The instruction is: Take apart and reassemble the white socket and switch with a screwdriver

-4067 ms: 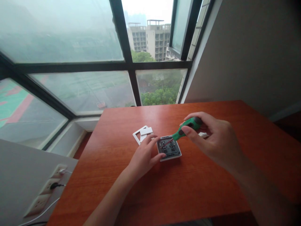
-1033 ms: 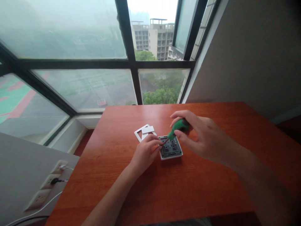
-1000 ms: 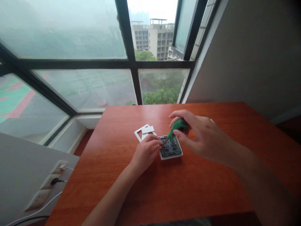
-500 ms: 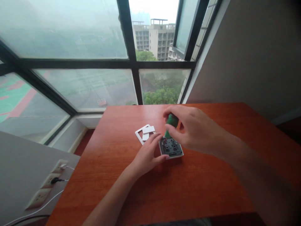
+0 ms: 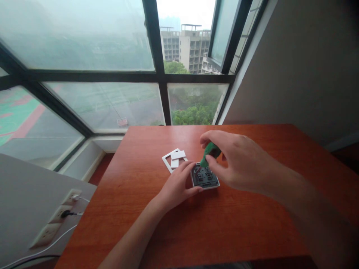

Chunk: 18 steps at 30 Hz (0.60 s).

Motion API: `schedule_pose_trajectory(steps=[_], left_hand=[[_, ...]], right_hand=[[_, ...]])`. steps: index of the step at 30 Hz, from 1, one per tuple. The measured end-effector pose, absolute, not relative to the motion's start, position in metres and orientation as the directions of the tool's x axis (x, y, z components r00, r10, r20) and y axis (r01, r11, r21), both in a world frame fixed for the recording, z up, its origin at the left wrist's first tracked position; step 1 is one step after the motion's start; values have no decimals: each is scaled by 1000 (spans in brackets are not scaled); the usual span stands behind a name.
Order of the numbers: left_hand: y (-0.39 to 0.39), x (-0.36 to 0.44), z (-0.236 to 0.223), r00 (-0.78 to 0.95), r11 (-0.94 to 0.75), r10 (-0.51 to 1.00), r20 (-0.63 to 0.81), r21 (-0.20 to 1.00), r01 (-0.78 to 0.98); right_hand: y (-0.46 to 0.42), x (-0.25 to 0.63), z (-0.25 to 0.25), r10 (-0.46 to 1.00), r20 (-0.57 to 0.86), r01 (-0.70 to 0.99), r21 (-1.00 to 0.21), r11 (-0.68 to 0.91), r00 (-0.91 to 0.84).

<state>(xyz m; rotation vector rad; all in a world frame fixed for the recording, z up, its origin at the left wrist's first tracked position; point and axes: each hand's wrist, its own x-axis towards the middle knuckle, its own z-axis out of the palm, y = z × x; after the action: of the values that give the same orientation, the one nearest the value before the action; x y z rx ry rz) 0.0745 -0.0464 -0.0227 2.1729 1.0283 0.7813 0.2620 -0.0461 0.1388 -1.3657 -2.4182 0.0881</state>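
A square wall switch [image 5: 206,179] with a white rim and a dark inner face lies on the table, its inner parts uncovered. My left hand [image 5: 179,183] grips its left side, fingers at the far corner and thumb at the near edge. In my right hand [image 5: 230,158] is a screwdriver [image 5: 211,151] with a green handle, tilted, its thin shaft pointing down at the left part of the switch. Whether the tip touches a screw is too small to tell. Beside my left fingers lie a white frame [image 5: 167,158] and two white rocker plates [image 5: 178,154].
The reddish-brown wooden table [image 5: 134,175] reaches to the windows [image 5: 123,101]. On the low wall at the left are several sockets [image 5: 60,215] with plugs and cables [image 5: 61,236]. A grey wall [image 5: 303,67] stands at the right.
My right hand has shifted slightly right and down, and the screwdriver handle leans further right. My left hand still holds the switch. The whole view has moved a little.
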Motion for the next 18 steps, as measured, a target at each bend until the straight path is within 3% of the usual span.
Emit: schedule_pose_trajectory(steps=[2, 7, 14, 16, 18], left_hand=[[-46, 74, -23, 522, -519, 814, 255, 723, 455], [-46, 74, -23, 521, -521, 813, 259, 722, 455], [-46, 75, -23, 532, -513, 813, 236, 722, 465], [-46, 75, -23, 529, -516, 814, 241, 719, 465], [-46, 75, -22, 525, -517, 815, 246, 718, 466]], right_hand=[[-46, 262, 139, 847, 276, 832, -207, 514, -455], [-45, 255, 137, 878, 357, 942, 23, 334, -319], [-40, 255, 137, 856, 283, 835, -233, 498, -432], [-39, 254, 136, 861, 306, 859, -194, 474, -406], [-38, 252, 135, 871, 344, 913, -78, 400, -352]])
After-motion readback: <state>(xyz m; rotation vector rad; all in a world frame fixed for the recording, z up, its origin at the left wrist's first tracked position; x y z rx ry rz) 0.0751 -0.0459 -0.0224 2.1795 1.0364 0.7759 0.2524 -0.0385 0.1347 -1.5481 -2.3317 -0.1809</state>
